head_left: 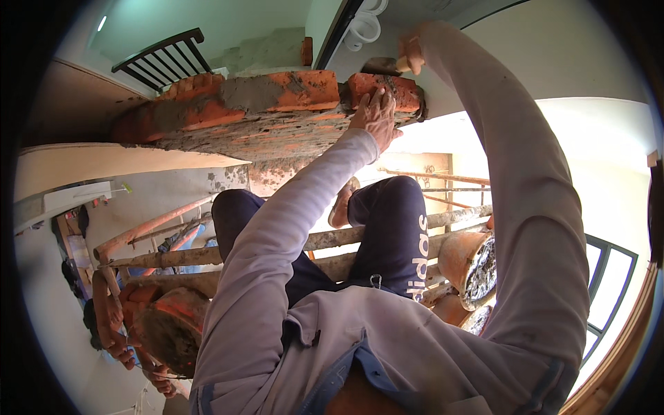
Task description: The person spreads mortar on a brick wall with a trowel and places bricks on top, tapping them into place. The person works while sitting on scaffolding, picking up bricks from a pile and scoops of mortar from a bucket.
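Observation:
My left hand [377, 119] lies with fingers stretched out over the near face of an orange brick [365, 84] at the right end of the wall's top course. Grey mortar is smeared on this brick. Just beyond it, my right hand [412, 54] is closed round the pale handle of a trowel [379, 66]. The trowel's dark blade sits behind the brick's top edge; whether it touches the brick I cannot tell. Leftward runs the brick wall [249, 128], its top bricks partly coated in wet mortar.
Bamboo scaffold poles [332, 238] cross below my legs. A mortar bucket [474, 270] stands at right, another mortar-filled container [173, 328] at lower left. Another person's hands [119, 349] are beside that container. A dark railing [166, 59] and stairs lie beyond the wall.

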### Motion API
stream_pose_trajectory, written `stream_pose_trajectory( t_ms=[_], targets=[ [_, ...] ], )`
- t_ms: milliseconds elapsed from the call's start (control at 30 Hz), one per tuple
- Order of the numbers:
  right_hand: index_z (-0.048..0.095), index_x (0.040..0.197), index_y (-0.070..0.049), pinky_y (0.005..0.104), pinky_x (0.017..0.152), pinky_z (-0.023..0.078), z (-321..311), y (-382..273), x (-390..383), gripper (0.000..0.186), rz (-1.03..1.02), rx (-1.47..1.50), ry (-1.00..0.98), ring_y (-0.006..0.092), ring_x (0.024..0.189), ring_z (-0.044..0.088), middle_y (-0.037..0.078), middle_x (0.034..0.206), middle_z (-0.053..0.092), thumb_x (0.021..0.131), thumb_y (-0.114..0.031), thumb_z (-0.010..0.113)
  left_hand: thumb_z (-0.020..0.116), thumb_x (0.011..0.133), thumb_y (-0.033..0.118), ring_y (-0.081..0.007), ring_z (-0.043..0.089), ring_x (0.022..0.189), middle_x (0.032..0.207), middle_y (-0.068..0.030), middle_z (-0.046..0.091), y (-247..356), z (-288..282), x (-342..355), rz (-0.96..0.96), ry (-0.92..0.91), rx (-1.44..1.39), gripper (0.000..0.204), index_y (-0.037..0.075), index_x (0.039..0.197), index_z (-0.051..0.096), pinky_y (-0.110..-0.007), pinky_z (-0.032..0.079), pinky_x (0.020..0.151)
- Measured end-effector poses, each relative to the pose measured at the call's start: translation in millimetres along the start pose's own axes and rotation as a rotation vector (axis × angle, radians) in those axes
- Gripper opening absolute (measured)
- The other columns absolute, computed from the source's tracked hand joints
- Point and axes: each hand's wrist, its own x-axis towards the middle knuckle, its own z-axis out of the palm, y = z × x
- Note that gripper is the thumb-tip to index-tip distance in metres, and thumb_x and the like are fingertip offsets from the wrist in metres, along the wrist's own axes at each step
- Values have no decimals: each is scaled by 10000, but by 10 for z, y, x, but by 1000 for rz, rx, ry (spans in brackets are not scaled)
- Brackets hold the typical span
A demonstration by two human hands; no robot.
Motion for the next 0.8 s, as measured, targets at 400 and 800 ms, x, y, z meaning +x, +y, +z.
stream_pose_trajectory(
  t_ms=[400,800],
  targets=[
    [675,1078,-115,344,605,501,-349,-380,-475,389,-139,260,-22,192,726,622,59,769,663,695,-64,715,338,972,541,-269,170,1451,1546,-120,256,-136,159,-72,18,103,-46,727,16,1472,282,-427,140,1189],
    [507,1288,-23,411,831,510,2314,452,-4335,443,-115,83,756,316,968,629,168,1232,568,853,-62,582,619,891,298,-386,520,1201,1272,-249,559,56,88,-1268,209,80,-724,540,-57,1286,523,-403,408,1031]
  ],
)
